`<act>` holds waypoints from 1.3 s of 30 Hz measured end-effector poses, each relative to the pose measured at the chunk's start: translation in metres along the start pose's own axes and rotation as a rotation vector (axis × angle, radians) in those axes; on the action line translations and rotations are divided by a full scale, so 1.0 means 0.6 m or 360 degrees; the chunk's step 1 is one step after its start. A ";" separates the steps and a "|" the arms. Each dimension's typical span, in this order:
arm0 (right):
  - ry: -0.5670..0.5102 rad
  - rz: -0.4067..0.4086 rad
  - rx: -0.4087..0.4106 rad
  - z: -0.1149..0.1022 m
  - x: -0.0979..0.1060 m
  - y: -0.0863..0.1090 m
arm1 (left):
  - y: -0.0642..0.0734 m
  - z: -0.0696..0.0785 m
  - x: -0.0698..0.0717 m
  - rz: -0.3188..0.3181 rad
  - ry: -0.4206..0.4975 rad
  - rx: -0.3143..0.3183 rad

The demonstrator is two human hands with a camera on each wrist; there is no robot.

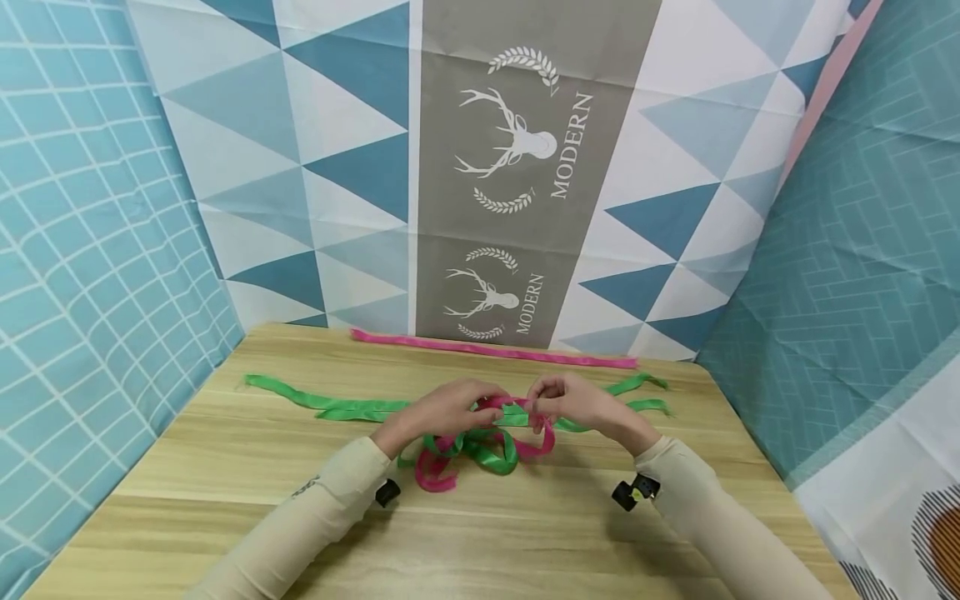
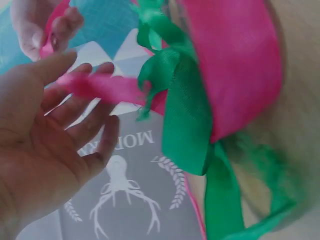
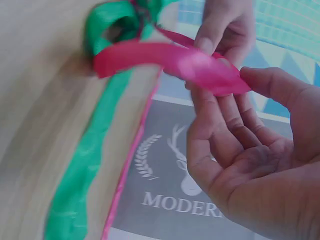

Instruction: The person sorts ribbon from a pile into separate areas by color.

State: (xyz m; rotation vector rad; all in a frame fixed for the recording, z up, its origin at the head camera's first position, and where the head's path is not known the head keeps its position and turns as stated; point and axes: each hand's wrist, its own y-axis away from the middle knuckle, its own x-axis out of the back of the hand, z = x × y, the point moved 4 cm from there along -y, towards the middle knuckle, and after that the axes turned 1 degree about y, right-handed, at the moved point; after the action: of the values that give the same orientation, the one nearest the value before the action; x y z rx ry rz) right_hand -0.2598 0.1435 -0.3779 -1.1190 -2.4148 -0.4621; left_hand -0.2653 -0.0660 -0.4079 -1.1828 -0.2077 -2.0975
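Over the middle of the table, my left hand (image 1: 448,407) and right hand (image 1: 576,402) face each other closely. Between them runs a pink ribbon (image 3: 175,60). The right thumb and fingers pinch it near one end in the right wrist view. My left hand holds it between thumb and fingers, its other fingers loosely bent in the left wrist view. Below the hands lies a tangle of pink and green ribbon (image 1: 491,457), with loops and loose ends. A green strip (image 1: 513,415) shows between the hands in the head view. How the tangle is knotted is hidden.
Green ribbon tails (image 1: 300,393) stretch to the left on the wooden table (image 1: 495,542), others (image 1: 637,383) to the right. A separate straight pink ribbon (image 1: 487,348) lies along the back edge. Patterned cloth walls (image 1: 360,150) enclose the back and sides.
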 end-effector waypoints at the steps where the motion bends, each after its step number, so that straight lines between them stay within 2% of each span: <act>1: -0.0036 0.0011 -0.0010 -0.006 0.005 0.002 | 0.000 0.004 0.004 0.0042 -0.0020 0.0006; 5: -0.0085 0.0114 -0.0037 -0.024 0.024 0.012 | 0.005 0.019 0.022 0.0240 -0.0123 0.0065; 8: -0.0050 0.0199 -0.0040 -0.036 0.039 0.020 | 0.011 0.031 0.039 0.0391 -0.0206 0.0079; 12: -0.0011 0.0309 -0.0020 -0.049 0.058 0.029 | 0.020 0.042 0.060 0.0516 -0.0256 0.0070; 15: 0.0008 0.0381 0.0013 -0.055 0.070 0.034 | 0.028 0.045 0.074 0.0536 -0.0210 0.0085; 18: 0.0109 0.0434 0.0082 -0.060 0.079 0.039 | 0.037 0.047 0.089 0.0556 -0.0123 0.0070; 22: 0.0381 0.0495 0.0243 -0.071 0.086 0.049 | 0.050 0.051 0.118 0.0625 -0.0068 0.0044; 28: 0.0735 0.0624 0.0419 -0.081 0.098 0.063 | 0.069 0.048 0.167 0.0722 -0.0021 0.0113; 33: 0.0820 0.0677 0.0444 -0.070 0.124 0.076 | 0.081 0.028 0.198 0.0757 0.0085 0.0190; 39: 0.0825 0.0696 0.0316 -0.037 0.169 0.091 | 0.096 -0.017 0.223 0.0784 0.0186 0.0266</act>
State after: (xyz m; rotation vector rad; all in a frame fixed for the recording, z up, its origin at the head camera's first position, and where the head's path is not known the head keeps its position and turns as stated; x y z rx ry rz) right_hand -0.2705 0.2309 -0.3008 -1.2142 -1.6747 -0.3082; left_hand -0.2790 -0.1799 -0.3179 -0.8992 -0.0295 -1.6733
